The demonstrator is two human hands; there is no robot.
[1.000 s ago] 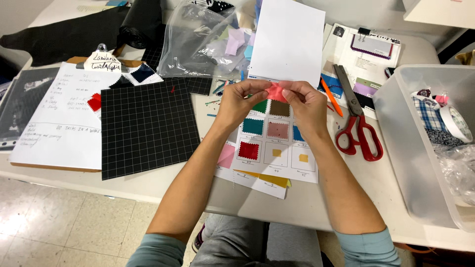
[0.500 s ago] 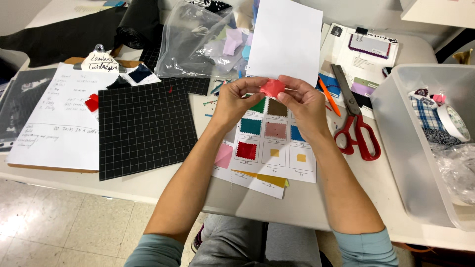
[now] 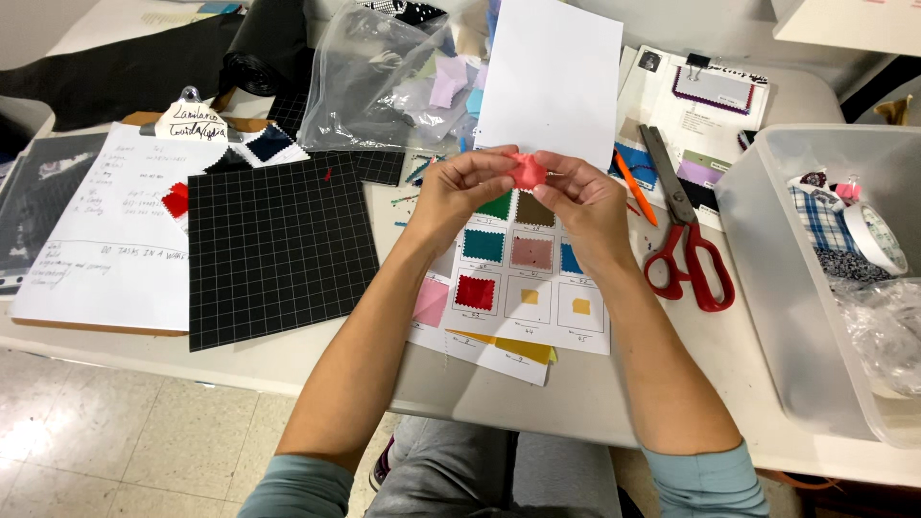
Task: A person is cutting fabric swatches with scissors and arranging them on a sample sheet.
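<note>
The left hand [image 3: 460, 190] and the right hand [image 3: 587, 203] meet above the table [image 3: 537, 403], and both pinch a small crumpled scrap of coral-red fabric [image 3: 527, 171] between thumb and forefingers. The fingers [image 3: 494, 165] of each hand are closed on it, the left from one side and the right from the other. The scrap looks soft and bunched into a rough lump with folded edges; it shows a single colour with no pattern.

Directly beneath the fingers lies a white sample sheet with a grid of small coloured fabric squares [image 3: 523, 288], in green, brown, teal, dusty pink, red and yellow. Just beyond the fingertips stands a blank white paper sheet [image 3: 552, 77]. To the right of the right hand's fingers rest red-handled scissors [image 3: 686, 240] and an orange pen [image 3: 635, 187]. Left of the left hand's fingers lies a black gridded square mat [image 3: 278, 249], and further left a handwritten white paper on a clipboard [image 3: 106, 230]. A clear plastic bag of fabric pieces [image 3: 384, 86] sits beyond the left hand, and a translucent plastic bin [image 3: 767, 240] stands far right.
</note>
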